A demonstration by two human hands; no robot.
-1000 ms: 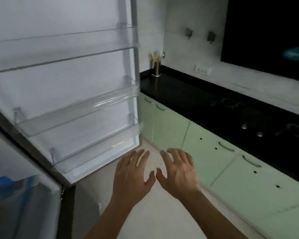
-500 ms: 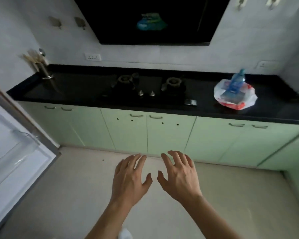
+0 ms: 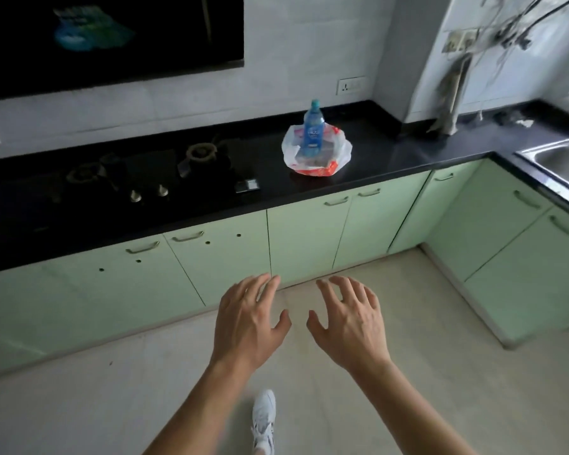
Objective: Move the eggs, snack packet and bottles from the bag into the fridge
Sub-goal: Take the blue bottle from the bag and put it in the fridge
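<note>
A white and red plastic bag [image 3: 342, 149] sits on the black counter [image 3: 391, 159], right of the stove. A blue bottle [image 3: 313, 128] stands upright in it; the bag's other contents are unclear. My left hand [image 3: 247, 323] and my right hand [image 3: 349, 320] hover side by side over the floor, palms down, fingers spread, holding nothing, well short of the counter. The fridge is out of view.
A gas stove [image 3: 138, 172] and a small dark object [image 3: 247, 185] lie on the counter left of the bag. Green cabinets [image 3: 306, 238] run below. A steel sink [image 3: 559, 162] sits at the right. My white shoe [image 3: 263, 418] is on the beige floor.
The view has swung right, from the open fridge door to the counter with the bag. Both hands stay empty and spread in front of me, now slightly further apart.
</note>
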